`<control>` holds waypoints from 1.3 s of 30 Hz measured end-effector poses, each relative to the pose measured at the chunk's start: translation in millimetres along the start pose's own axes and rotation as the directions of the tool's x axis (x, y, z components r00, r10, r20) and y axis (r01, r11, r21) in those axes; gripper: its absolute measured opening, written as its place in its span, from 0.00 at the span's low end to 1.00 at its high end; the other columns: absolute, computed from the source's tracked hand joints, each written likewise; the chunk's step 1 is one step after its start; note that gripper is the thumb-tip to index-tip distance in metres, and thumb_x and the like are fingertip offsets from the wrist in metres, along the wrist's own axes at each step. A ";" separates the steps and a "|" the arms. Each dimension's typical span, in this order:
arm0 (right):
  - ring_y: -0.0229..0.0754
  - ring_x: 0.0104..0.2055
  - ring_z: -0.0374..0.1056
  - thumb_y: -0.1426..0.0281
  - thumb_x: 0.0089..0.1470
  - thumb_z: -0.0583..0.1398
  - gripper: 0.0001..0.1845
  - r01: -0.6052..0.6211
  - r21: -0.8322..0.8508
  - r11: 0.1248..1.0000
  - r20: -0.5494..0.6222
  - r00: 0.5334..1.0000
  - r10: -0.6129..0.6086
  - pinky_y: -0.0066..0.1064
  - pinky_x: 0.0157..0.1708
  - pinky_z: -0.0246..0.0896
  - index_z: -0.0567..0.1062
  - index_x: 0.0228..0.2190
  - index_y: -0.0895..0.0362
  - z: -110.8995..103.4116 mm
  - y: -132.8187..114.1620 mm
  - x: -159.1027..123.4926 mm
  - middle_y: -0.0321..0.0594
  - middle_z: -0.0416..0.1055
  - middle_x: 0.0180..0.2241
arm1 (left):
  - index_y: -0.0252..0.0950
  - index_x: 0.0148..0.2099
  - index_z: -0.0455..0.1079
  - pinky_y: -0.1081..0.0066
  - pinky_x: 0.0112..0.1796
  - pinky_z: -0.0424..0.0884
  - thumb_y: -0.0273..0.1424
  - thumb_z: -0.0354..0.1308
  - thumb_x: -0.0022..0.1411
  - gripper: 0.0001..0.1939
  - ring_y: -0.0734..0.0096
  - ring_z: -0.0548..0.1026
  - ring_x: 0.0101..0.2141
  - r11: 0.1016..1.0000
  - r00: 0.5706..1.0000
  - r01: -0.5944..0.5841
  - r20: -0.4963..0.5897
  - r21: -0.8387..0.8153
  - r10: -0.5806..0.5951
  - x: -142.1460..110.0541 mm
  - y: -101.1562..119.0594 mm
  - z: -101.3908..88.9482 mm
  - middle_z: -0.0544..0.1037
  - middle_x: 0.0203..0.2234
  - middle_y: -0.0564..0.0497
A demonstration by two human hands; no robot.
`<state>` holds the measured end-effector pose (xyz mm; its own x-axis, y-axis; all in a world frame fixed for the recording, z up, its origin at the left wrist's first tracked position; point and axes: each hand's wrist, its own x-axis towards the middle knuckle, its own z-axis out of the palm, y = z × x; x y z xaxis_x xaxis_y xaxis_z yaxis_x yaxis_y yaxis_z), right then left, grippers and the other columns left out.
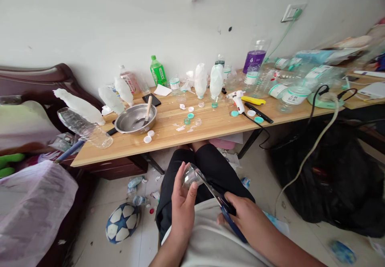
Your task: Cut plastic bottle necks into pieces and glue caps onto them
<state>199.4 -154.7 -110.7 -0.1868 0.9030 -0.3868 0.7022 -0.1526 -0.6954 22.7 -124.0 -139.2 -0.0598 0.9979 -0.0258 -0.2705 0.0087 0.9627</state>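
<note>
Above my lap, my left hand (184, 202) grips a cut piece of clear plastic bottle (190, 176) between thumb and fingers. My right hand (236, 210) is closed around the dark blue handles of a pair of scissors (221, 198). The scissor blades point up and to the left, and their tips reach the rim of the plastic piece. Whether the blades are biting into the plastic is too small to tell. Both hands are below the front edge of the wooden table (168, 128).
A metal bowl (128, 119) with a brush (148, 108) stands left on the table. White-coated bottles (200, 80), a green bottle (158, 71), caps and a glue gun (238, 99) are farther along. A ball (122, 223) and scraps lie on the floor; a black bag (339, 178) is right.
</note>
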 end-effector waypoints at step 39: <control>0.43 0.37 0.72 0.67 0.53 0.55 0.05 0.097 0.240 0.966 0.009 0.995 -0.102 0.32 0.40 0.63 0.61 0.31 0.51 -4.8 12.7 -3.4 0.36 0.74 0.34 | 0.51 0.63 0.56 0.68 0.38 0.73 0.36 0.61 0.62 0.30 0.78 0.72 0.29 0.985 0.987 0.145 0.085 -0.089 -0.137 -5.1 10.6 12.9 0.68 0.57 0.48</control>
<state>212.2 -157.8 -115.3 -0.2636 0.9105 -0.3187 0.4954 -0.1557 -0.8546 32.5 -128.1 -125.4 0.0601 0.9891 -0.1347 -0.3604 0.1474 0.9211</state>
